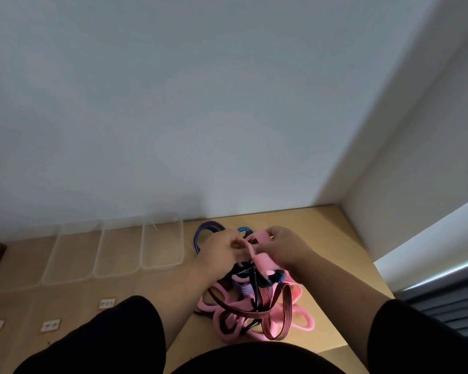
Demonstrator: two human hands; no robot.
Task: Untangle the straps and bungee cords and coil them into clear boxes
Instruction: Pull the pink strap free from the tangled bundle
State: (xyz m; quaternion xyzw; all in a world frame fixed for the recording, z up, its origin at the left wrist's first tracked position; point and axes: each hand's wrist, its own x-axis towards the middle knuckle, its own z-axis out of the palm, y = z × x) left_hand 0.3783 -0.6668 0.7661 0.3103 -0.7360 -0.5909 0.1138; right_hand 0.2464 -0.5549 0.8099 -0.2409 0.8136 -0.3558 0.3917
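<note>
Two bare forearms, black sleeves [114,336] pushed up near the elbows — dark garment below, hands [222,249] ungloved

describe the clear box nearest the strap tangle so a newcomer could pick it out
Start at the wooden table where it meets the back wall: a row of empty clear boxes sits there, left of the tangle. The target box is the rightmost, closest to the left hand and the blue strap.

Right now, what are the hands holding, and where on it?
Both the left hand and right hand pinch the pink strap at its raised upper loop, above the tangled pile.
</note>
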